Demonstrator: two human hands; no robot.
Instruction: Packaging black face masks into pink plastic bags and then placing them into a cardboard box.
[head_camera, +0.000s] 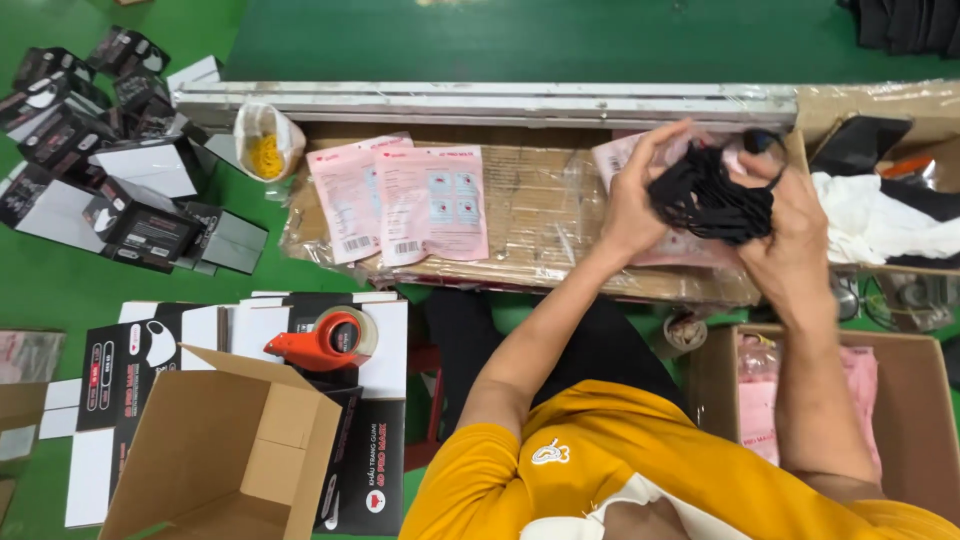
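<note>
Bundle of black face masks (708, 195): clasped between left hand (632, 195) and right hand (790, 225), fingers curled closed around it, above the cardboard-covered worktop (540, 215). Pink packets (405, 200) are laid nearby.

One camera sits on the person's head and looks almost straight down, past a yellow shirt (640, 460) close at the bottom edge. It faces a cardboard-covered bench (540, 215) at arm's reach and takes in the green floor (60, 280) around it. There is no second view.
</note>
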